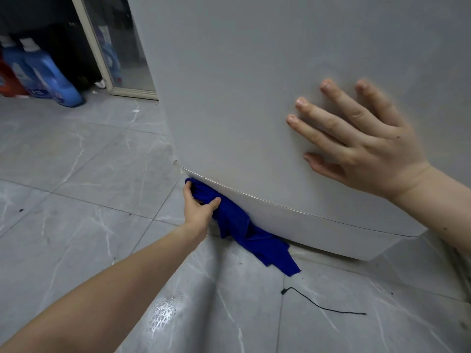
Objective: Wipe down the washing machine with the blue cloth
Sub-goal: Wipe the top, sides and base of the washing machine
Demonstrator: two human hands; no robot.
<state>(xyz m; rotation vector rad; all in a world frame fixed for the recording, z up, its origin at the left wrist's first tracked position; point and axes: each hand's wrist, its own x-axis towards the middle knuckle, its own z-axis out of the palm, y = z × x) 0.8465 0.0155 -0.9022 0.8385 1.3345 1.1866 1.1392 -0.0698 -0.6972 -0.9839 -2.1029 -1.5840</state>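
Observation:
The washing machine [242, 85] is a tall pale grey cabinet that fills the upper middle and right of the view, with a white base panel along its bottom. My left hand [197, 208] grips a bunched blue cloth [244, 230] and presses it against the machine's lower left corner, at the seam above the base panel. The rest of the cloth trails down to the right onto the floor. My right hand [356, 138] lies flat on the machine's front with fingers spread and holds nothing.
Grey marble-look floor tiles [76, 174] spread out to the left and in front. Blue detergent bottles [48, 75] and a red one stand at the back left beside a framed glass door [112, 47]. A thin black cable [323, 305] lies on the floor near the machine.

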